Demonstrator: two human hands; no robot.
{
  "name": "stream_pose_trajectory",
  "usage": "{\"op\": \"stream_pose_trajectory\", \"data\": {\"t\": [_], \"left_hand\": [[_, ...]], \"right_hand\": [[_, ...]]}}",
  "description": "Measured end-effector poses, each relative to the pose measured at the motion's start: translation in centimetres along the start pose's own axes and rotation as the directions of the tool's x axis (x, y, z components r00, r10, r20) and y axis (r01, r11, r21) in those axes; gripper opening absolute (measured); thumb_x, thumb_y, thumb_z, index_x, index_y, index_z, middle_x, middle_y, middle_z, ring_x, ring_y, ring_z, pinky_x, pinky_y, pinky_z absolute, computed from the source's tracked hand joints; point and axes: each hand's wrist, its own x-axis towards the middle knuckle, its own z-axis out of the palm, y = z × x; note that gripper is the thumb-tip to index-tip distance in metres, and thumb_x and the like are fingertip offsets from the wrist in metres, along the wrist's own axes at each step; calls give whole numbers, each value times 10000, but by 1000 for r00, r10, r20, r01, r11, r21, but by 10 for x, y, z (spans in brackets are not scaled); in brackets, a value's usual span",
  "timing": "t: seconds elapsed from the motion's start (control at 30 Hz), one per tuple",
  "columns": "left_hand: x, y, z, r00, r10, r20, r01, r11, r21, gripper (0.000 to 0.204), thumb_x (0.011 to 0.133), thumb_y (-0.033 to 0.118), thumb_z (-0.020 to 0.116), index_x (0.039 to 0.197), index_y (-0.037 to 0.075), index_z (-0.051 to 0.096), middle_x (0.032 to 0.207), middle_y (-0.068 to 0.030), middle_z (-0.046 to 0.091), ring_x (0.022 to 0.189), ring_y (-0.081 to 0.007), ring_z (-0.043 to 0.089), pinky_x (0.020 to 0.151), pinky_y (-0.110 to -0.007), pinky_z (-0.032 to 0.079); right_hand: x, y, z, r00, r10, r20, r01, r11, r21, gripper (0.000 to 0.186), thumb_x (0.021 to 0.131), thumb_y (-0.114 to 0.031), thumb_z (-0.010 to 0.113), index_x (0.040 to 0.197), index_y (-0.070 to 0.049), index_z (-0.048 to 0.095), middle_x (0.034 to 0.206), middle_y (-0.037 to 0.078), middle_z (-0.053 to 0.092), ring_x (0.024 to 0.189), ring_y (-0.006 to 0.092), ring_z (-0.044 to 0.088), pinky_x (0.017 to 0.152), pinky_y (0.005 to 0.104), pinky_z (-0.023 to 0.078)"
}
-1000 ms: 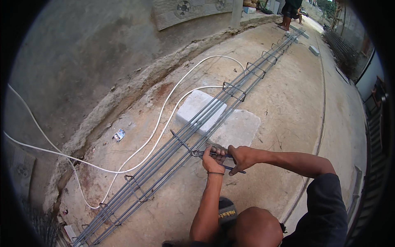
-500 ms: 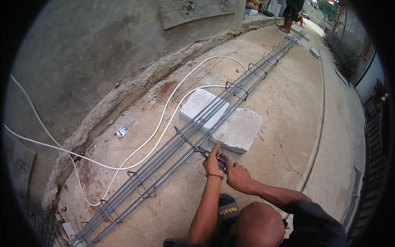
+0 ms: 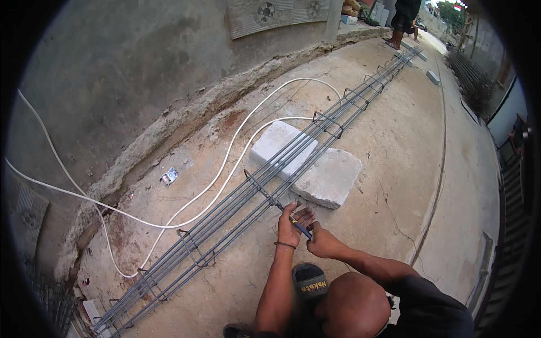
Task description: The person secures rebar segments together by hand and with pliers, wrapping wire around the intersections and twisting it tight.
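Pliers (image 3: 302, 228), blue-handled with a yellow patch, sit between the two hands, nose end up at the near corner of a stirrup (image 3: 260, 186) on the long rebar cage (image 3: 293, 158). We see the left hand (image 3: 289, 225) half open, palm up, fingers loosely spread, tool lying across it; we can't tell whether it grips. Right hand (image 3: 327, 243) is folded round the handle end. Dark band (image 3: 285, 244) on left wrist.

Cage runs diagonally from lower left to upper right, passing over two pale blocks (image 3: 332, 177) on the concrete ground (image 3: 394, 158). White hose (image 3: 304, 78) loops left of it, near a crumpled packet (image 3: 169, 177). Below the hands we get a bent knee (image 3: 358, 304) and a dark sandal (image 3: 310, 280). Far end: another person's legs (image 3: 398, 36), beside the cage. Grey wall (image 3: 141, 67) upper left.
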Motion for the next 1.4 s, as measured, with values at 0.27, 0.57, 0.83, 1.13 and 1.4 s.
{"op": "stream_pose_trajectory", "data": {"t": [0.27, 0.57, 0.83, 1.13, 1.4], "left_hand": [[22, 0, -31, 992, 51, -115, -44, 997, 59, 217, 785, 270, 613, 799, 61, 556, 654, -87, 586, 557, -268, 585, 533, -370, 484], [18, -16, -36, 884, 420, -206, -326, 869, 373, 426, 865, 404, 657, 1019, 11, 598, 885, -179, 668, 843, -272, 665, 771, -358, 528], [-10, -25, -27, 596, 777, -206, -436, 528, 729, 391, 881, 229, 682, 1051, -118, 623, 845, -124, 687, 754, -197, 658, 729, -309, 517], [17, -41, -46, 349, 937, 27, -217, 53, 975, 261, 929, 186, 594, 1076, -22, 652, 728, -96, 677, 609, -153, 638, 542, -268, 504], [38, -25, 39, 812, 505, -292, -506, 859, 80, 334, 968, 171, 532, 1209, -61, 531, 950, -201, 647, 721, -230, 650, 631, -313, 566]], "right_hand": [[-12, -18, -26, 985, -65, 157, 60, 998, 33, 570, 717, -296, 757, 1064, 44, 459, 908, 284, 597, 841, 341, 645, 666, 459, 506], [-6, 16, 5, 903, -340, -261, 259, 918, -299, 532, 787, -424, 734, 1013, 2, 510, 746, 189, 606, 679, 337, 606, 610, 418, 482], [26, 68, -10, 978, -127, -167, 139, 989, 57, 296, 894, -275, 639, 844, 15, 607, 696, 143, 594, 659, 181, 581, 618, 365, 471], [32, 37, 6, 982, -188, -12, 161, 804, 573, 329, 933, -304, 590, 908, 20, 636, 726, 56, 613, 684, 134, 536, 648, 315, 454], [22, 23, -13, 983, -10, -183, 98, 873, 478, 319, 950, -296, 552, 963, 17, 610, 742, 160, 625, 667, 231, 619, 638, 350, 484]]}}
